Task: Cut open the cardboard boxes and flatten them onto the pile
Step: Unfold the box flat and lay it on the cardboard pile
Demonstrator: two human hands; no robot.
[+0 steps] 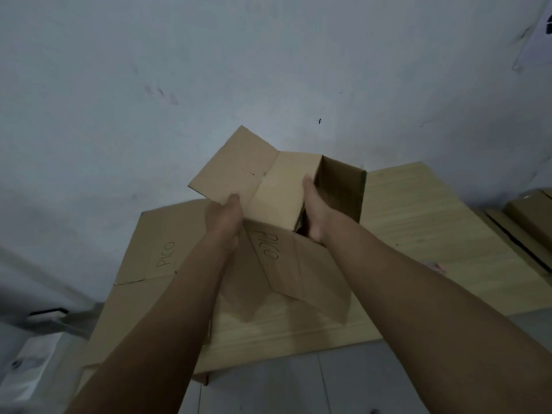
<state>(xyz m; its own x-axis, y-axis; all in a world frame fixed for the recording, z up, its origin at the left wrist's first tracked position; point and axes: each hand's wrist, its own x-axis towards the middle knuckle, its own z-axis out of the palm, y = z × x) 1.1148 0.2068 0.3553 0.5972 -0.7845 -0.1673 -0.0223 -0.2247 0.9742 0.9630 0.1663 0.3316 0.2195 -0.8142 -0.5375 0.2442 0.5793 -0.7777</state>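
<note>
Only readable text is "PICO", handwritten in dark marker, and it shows up twice: once on a side panel of the open cardboard box (270, 245) being held up, once on the flattened cardboard (155, 246) lying left of it. Nothing else is legible.

Lighting is dim and even, with a cool grey cast across the wall (268, 70). No direct light source is in view and no glare is recorded. Soft shadow falls beneath the raised cardboard box (277, 189) onto the wooden table (418, 210). Wide-angle distortion bends the edges strongly. Near left corner is blurred; forearms render dark, detail soft throughout.
</note>
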